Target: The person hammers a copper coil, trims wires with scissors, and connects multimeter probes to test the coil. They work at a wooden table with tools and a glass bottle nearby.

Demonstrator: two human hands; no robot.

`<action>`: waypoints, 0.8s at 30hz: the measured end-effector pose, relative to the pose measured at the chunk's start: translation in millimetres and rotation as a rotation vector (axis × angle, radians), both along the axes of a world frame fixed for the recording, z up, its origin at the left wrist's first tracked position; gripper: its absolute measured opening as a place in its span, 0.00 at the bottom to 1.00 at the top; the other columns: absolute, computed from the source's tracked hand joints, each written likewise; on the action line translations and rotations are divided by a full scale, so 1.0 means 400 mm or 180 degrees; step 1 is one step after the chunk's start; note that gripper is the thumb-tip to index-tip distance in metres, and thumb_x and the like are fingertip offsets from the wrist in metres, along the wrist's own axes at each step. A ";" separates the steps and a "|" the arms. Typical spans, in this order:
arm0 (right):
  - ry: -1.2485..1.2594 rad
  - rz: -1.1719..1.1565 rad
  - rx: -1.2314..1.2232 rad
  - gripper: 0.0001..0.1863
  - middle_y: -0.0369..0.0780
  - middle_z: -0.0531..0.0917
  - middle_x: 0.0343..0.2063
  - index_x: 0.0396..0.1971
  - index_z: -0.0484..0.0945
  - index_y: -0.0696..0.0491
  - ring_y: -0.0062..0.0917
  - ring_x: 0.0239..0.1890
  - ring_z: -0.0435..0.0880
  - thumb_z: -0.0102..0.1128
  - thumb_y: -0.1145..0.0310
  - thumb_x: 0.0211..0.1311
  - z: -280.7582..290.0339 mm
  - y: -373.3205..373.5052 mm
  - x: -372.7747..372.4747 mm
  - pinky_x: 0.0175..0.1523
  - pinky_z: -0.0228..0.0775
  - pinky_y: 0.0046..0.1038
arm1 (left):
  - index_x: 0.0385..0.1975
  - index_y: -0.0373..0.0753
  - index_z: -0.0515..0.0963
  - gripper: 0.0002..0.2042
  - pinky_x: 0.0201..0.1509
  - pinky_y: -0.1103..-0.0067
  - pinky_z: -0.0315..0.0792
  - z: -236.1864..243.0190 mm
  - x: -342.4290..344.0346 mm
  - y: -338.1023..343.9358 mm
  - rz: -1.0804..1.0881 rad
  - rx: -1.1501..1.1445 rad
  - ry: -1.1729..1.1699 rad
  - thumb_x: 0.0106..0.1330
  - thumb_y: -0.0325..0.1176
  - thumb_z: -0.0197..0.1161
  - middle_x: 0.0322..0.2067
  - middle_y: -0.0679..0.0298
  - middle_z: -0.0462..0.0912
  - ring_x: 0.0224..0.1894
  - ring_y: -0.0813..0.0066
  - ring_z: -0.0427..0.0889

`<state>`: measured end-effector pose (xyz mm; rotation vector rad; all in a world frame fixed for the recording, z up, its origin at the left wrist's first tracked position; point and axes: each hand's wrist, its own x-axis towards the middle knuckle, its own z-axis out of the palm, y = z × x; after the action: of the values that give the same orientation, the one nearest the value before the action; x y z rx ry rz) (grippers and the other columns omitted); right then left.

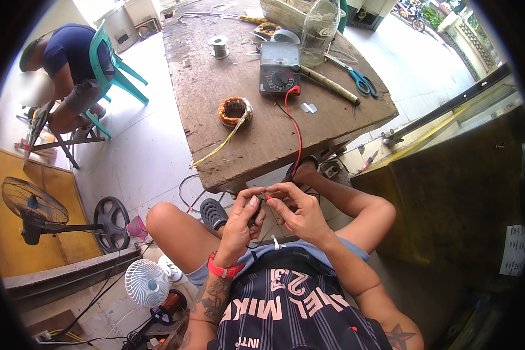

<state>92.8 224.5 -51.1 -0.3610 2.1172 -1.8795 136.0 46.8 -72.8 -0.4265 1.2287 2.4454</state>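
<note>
Above my lap, my left hand [245,219] and my right hand [302,214] meet at the fingertips. The left fingers are closed round a black test probe [253,220], mostly hidden in the palm. My right hand pinches a red test probe [268,198], of which only a small part shows. A red lead [296,125] runs over the table edge from an analog multimeter [280,77] on the wooden table. Left of the meter lies a ring-shaped motor stator [235,111] with copper windings and yellow and white wires [219,146].
The wooden table [204,87] also bears a wire spool [219,46], a clear glass bottle [319,35], blue-handled scissors [363,83] and a wrapped rod [331,86]. Fans [147,284] and cables are at lower left. Another person [73,52] sits on a green chair [104,64].
</note>
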 end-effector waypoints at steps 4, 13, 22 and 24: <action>-0.0011 0.0004 0.0194 0.13 0.42 0.89 0.36 0.52 0.78 0.57 0.16 0.29 0.84 0.65 0.71 0.71 0.011 -0.005 -0.011 0.31 0.74 0.21 | 0.62 0.49 0.69 0.15 0.18 0.90 0.51 -0.001 0.001 -0.004 -0.0069 -0.0110 0.0252 0.83 0.44 0.49 0.26 0.73 0.70 0.18 0.90 0.58; 0.0115 0.0187 0.0531 0.16 0.47 0.89 0.38 0.54 0.75 0.55 0.32 0.35 0.91 0.65 0.68 0.70 0.006 -0.012 -0.019 0.37 0.79 0.29 | 0.52 0.48 0.70 0.10 0.18 0.91 0.53 0.015 -0.017 -0.011 -0.0106 -0.0268 -0.0050 0.83 0.45 0.49 0.27 0.75 0.71 0.20 0.92 0.62; 0.1158 0.0297 0.0817 0.19 0.47 0.88 0.41 0.57 0.73 0.55 0.38 0.40 0.90 0.64 0.65 0.72 0.037 -0.040 -0.068 0.43 0.81 0.33 | 0.46 0.43 0.69 0.09 0.18 0.89 0.53 0.045 -0.081 -0.033 0.0277 -0.0730 0.0666 0.82 0.42 0.53 0.26 0.73 0.74 0.17 0.92 0.61; 0.1229 0.0260 0.0884 0.19 0.46 0.87 0.44 0.58 0.74 0.55 0.33 0.41 0.90 0.64 0.65 0.72 0.066 -0.038 -0.103 0.45 0.81 0.30 | 0.46 0.42 0.68 0.09 0.17 0.88 0.52 0.079 -0.128 -0.051 0.0430 -0.0906 0.1015 0.82 0.41 0.52 0.25 0.73 0.72 0.18 0.92 0.61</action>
<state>51.8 209.1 -24.5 -0.7837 2.5239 -1.5364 84.9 26.4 -41.3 -0.2018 1.7447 2.5275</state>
